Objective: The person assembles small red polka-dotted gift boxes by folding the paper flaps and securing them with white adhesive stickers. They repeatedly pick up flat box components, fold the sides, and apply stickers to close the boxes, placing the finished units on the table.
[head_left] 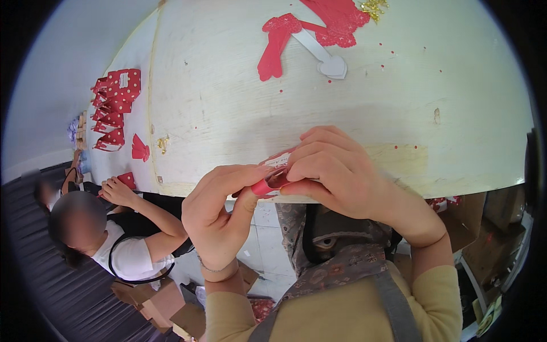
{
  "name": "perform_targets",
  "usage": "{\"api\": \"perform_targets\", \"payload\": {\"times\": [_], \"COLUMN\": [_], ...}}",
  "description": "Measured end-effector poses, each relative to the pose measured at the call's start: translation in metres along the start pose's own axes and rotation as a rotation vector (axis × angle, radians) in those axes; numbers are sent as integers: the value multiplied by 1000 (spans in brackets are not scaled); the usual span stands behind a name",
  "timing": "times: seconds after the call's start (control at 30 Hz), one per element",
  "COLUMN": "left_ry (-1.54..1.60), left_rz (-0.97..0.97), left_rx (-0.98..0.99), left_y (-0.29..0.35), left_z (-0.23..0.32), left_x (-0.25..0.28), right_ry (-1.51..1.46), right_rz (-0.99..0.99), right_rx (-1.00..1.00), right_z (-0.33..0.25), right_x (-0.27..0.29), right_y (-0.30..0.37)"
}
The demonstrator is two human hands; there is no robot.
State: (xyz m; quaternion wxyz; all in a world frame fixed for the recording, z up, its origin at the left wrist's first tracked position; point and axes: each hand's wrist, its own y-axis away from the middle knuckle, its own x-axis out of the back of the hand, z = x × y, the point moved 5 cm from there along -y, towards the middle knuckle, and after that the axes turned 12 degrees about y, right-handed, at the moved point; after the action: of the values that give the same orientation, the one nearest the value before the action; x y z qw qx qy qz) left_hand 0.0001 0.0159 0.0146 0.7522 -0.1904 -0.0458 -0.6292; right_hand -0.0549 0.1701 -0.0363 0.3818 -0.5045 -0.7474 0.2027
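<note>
The two hands grip one small red paper piece (262,188) between them, the left hand (221,199) pinching its left end between thumb and fingers, the right hand (336,174) closed about its other end; the piece is bent into a curved, open form and is held at the near edge of the table (228,114); beyond it, small red dots lie scattered; farther off rest a red cut-out (274,52), a white strip with a heart-shaped end (333,67), a pile of red lacy cut-outs (339,20) and a heap of gold pieces (374,8); to the left are a few gold bits (163,143), a red dress-shaped piece (140,148) and a row of red polka-dotted boxes (117,94); nearer, a co-worker's hand (118,191) touches a red item (127,180).
</note>
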Motion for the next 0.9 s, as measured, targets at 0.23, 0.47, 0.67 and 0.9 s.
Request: {"api": "perform_targets", "payload": {"times": [0.23,0.47,0.67,0.9], "left_ry": [-71,-56,-17,-2], "left_rz": [63,27,-68,-152], "left_rx": [-177,-235,-238,-243], "left_y": [9,12,19,16], "left_z": [0,-6,-7,-18], "left_x": [-3,-2,0,0], "right_ry": [35,35,40,87], "right_rz": [92,52,-73,-53], "right_rx": [38,37,-7,113], "right_z": [-2,-2,-7,-10], "right_x": [-2,-3,1,-1], "right_y": [-3,-3,-6,-5]}}
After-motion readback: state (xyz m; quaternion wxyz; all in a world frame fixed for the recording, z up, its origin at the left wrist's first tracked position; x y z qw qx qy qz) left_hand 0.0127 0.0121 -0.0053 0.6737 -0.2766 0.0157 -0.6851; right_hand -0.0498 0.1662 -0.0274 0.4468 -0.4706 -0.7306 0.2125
